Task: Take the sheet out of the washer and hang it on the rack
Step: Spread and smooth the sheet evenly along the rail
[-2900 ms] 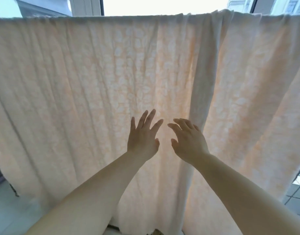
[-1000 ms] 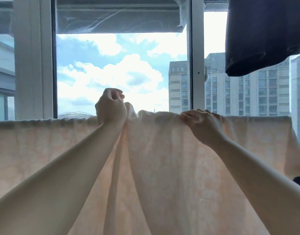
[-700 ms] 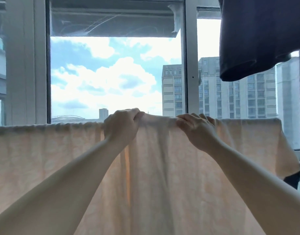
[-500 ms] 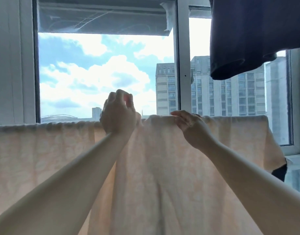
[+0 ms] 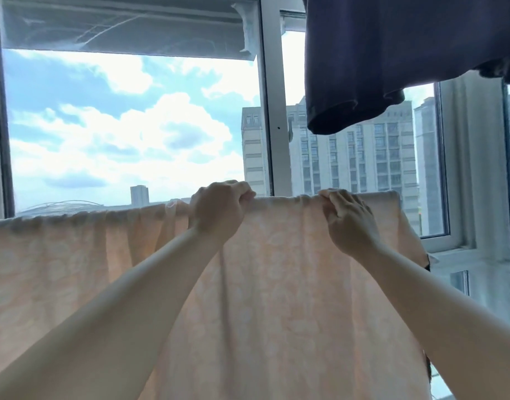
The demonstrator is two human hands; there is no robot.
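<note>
— Peach cotton, that sheet (image 5: 276,298): it is draped over the rack's top bar, which stays hidden under the fold. What changed?

— Half a second ago the left hand (image 5: 216,212) was lifted above the edge; now it is down, fingers curled gripping the top fold. The right hand (image 5: 349,223) still pinches the same fold nearby. I'd judge the hanging nearly done, just evening out bunches.

— And the room?

— A window frame (image 5: 272,111) behind, towers outside, a dark garment (image 5: 392,53) hanging above right.
</note>
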